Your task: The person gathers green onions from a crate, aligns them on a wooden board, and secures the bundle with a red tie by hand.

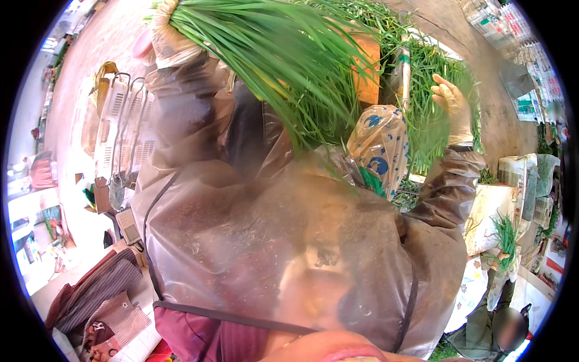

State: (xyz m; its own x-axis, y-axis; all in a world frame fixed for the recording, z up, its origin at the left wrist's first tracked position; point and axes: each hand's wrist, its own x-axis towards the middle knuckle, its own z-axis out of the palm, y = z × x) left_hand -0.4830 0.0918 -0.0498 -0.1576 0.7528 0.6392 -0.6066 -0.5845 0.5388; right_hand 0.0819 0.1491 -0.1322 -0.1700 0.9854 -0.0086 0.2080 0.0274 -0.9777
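Note:
My left hand (170, 37), in a pale glove, is raised at the upper left and closed around the gathered end of a large bunch of chives (265, 51). The long green leaves fan out to the right and hang down in front of me, hiding part of what lies beneath. At the upper right my gloved right hand (453, 111) has its fingers stretched out, and nothing shows in its grasp. It hovers over or beside a mass of loose green leaves (425, 120), blurred near the hand. A translucent plastic cover lies over my sleeves and front.
An orange-brown block (367, 66) and a blue-patterned plastic bag (380, 142) sit between the greens. White slotted crates (117, 130) stand at left, above folded cloth (111, 280). At lower right another person (482, 329) is beside a small bunch of greens (505, 238).

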